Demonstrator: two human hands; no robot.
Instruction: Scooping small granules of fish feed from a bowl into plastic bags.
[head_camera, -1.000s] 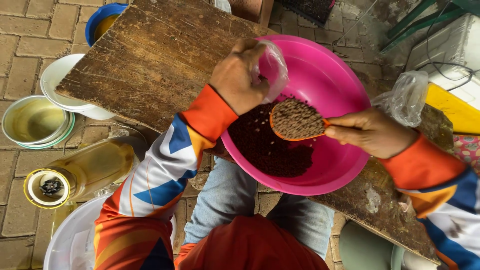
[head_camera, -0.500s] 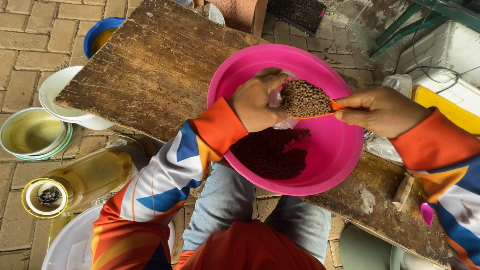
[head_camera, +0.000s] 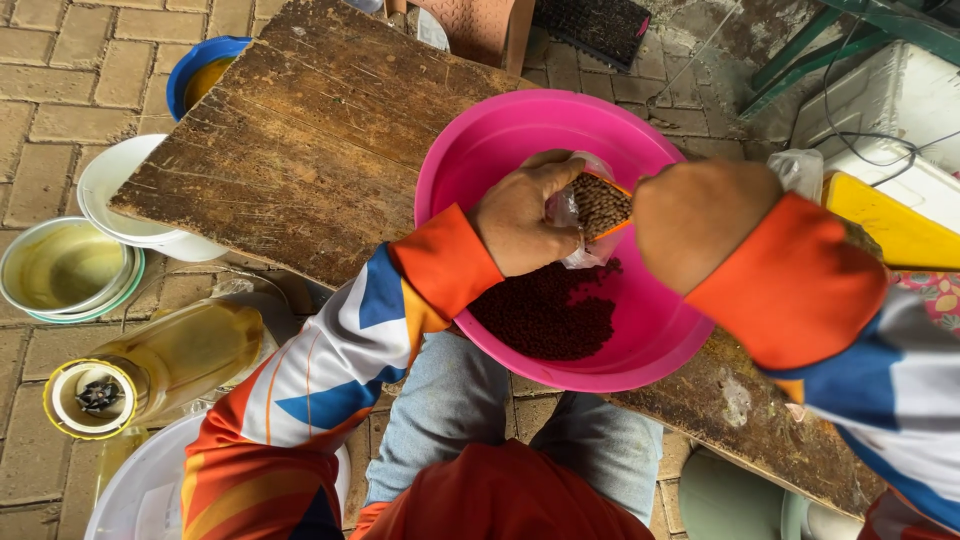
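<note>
A pink plastic basin (head_camera: 480, 150) rests on a worn wooden board (head_camera: 300, 130) and holds a heap of small dark brown pellets (head_camera: 545, 315). My left hand (head_camera: 520, 220) grips a small clear plastic bag (head_camera: 572, 215) over the basin. My right hand (head_camera: 700, 220) holds an orange scoop (head_camera: 602, 205) heaped with pellets, tipped at the bag's mouth. The scoop's handle is hidden inside my right hand.
White bowls (head_camera: 115, 190) and a greenish bowl (head_camera: 60, 265) sit on the brick floor at left, with a blue bowl (head_camera: 195, 70) further back. A yellow-capped jug of yellowish liquid (head_camera: 150, 365) lies near my knee. A yellow board (head_camera: 895, 225) and white box (head_camera: 890, 110) are at right.
My right hand lifted the full scoop out of the pellet heap and brought it left to the bag's mouth. My left hand kept hold of the bag.
</note>
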